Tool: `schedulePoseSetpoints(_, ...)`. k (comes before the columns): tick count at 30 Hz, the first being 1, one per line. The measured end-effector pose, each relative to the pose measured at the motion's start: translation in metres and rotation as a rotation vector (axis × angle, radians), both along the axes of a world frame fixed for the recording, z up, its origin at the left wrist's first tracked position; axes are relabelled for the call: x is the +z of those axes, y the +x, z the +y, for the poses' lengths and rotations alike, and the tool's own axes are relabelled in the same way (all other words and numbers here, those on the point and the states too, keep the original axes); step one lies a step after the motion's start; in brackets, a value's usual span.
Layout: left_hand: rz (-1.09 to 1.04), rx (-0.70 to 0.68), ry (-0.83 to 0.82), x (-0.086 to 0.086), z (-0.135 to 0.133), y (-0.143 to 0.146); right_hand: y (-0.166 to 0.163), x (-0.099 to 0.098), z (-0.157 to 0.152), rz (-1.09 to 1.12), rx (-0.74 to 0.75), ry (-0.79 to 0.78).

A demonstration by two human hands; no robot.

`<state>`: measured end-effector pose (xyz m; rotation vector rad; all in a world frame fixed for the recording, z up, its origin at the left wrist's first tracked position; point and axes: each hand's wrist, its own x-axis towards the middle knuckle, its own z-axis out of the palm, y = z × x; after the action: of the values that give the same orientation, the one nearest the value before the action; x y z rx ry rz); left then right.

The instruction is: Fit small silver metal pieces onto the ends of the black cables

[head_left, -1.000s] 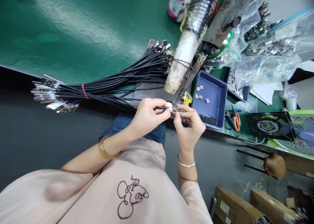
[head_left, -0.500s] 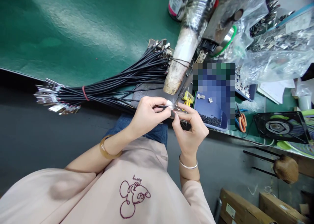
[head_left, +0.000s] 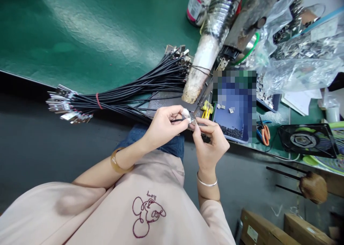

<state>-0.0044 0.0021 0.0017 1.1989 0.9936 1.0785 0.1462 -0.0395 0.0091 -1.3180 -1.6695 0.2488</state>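
Note:
My left hand (head_left: 164, 126) is closed in a pinch on a thin black cable (head_left: 176, 120), near the cable's end. Something white, like a finger cover (head_left: 185, 113), sits at its fingertip. Between the two hands shows a small shiny metal connector (head_left: 193, 121) at the cable end. My right hand (head_left: 211, 139) pinches this connector between thumb and index finger, its other fingers curled. Just above the connector is the lower end of a dark metal rod (head_left: 205, 96), like a soldering iron's tip; whether they touch I cannot tell.
A bundle of black cables (head_left: 129, 85) with metal ends lies left, tied by a red band (head_left: 99, 101). A white-tipped duct (head_left: 197, 73) hangs over the work spot. Right are a blue tray (head_left: 233, 123), orange-handled pliers (head_left: 265, 134) and a black fan (head_left: 307, 140).
Both hands stay together, with the right hand shifted slightly right. More of the metal connector shows between the fingertips. The whole view has shifted a little.

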Motion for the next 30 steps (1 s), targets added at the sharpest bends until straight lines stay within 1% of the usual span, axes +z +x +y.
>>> schedulePoseSetpoints(2, -0.027, -0.016, -0.021, 0.0, -0.001, -0.001, 0.0, 0.0, 0.0, 0.116, 0.013, -0.113)
schedulePoseSetpoints(4, -0.014, -0.025, -0.025, 0.0, -0.002, -0.001, 0.001, 0.001, 0.002, 0.141, 0.028, -0.167)
schedulePoseSetpoints(10, 0.018, 0.018, 0.001, 0.0, -0.002, 0.001, 0.002, 0.001, 0.007, -0.035, 0.017, -0.041)
schedulePoseSetpoints(18, -0.007, 0.067, -0.001, 0.001, 0.0, 0.005, -0.002, 0.003, 0.014, -0.115, 0.007, 0.072)
schedulePoseSetpoints(26, 0.05, 0.006, -0.035, 0.0, -0.002, 0.002, 0.004, -0.003, 0.007, -0.211, 0.081, 0.09)
schedulePoseSetpoints(28, 0.064, -0.006, -0.03, -0.001, -0.002, 0.001, 0.005, -0.005, 0.005, -0.182, 0.091, 0.074)
schedulePoseSetpoints(30, 0.082, -0.018, -0.013, -0.002, -0.003, 0.0, 0.007, -0.007, 0.001, -0.094, 0.074, 0.031)
